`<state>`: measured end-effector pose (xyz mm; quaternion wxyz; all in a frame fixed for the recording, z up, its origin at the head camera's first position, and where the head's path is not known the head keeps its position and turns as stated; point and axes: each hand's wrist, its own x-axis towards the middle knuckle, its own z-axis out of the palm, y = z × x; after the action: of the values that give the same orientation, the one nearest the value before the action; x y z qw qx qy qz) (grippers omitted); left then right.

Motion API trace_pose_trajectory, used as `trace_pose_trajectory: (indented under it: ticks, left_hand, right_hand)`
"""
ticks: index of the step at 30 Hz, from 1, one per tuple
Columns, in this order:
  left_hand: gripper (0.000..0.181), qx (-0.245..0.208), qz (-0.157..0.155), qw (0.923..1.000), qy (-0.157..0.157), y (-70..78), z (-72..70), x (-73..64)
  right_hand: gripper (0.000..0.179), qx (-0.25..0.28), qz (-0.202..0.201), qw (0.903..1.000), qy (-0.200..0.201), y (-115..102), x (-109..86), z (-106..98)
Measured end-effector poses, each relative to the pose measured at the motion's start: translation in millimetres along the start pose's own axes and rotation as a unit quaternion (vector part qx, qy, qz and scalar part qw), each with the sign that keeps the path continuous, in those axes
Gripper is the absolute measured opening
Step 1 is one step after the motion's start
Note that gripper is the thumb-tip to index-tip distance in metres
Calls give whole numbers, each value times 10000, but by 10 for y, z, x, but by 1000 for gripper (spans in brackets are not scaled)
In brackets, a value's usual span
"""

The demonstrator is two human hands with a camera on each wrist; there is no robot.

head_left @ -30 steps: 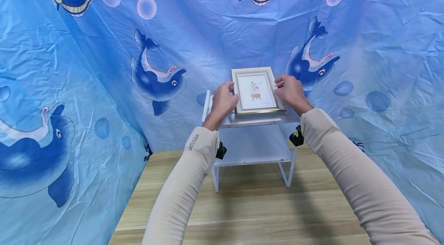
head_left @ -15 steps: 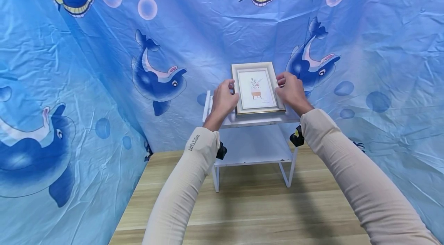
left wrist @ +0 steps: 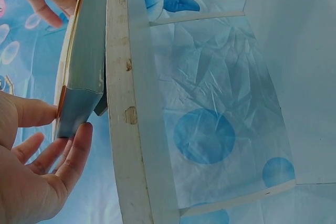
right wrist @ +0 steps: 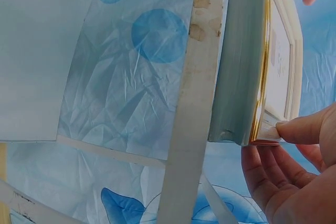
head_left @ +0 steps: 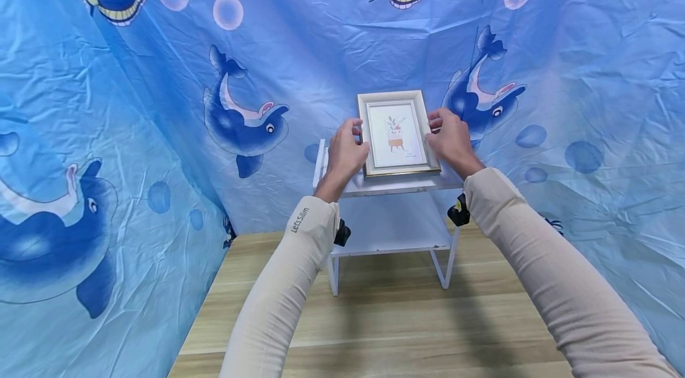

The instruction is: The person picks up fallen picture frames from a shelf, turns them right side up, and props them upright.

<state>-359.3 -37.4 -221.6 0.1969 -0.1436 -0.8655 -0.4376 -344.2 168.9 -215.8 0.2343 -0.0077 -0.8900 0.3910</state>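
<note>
Left hand [head_left: 348, 152] grasps the picture frame [head_left: 398, 134] by its left side, thumb towards the front, fingers around the edge. Face up between both hands, the frame is over the white tabletop [head_left: 355, 186]. Farther right, the right hand [head_left: 451, 139] pinches the opposite side, thumb on the front.

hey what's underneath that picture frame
Under the picture frame is a white table; its front strip shows. The left wrist view catches a dark piece underneath; the rest is hidden.
</note>
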Motion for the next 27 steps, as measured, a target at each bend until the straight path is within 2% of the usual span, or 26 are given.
trace_pose_trajectory:
  ticks: [19,27]
  left_hand:
    - [50,-142,155,9994,262,18,10,-20]
    - [50,-68,242,9992,302,16,8,-14]
  right_hand:
    - [50,273,-46,9996,77,-1,1,-10]
    - [51,342,-223,9989,221,17,5,-8]
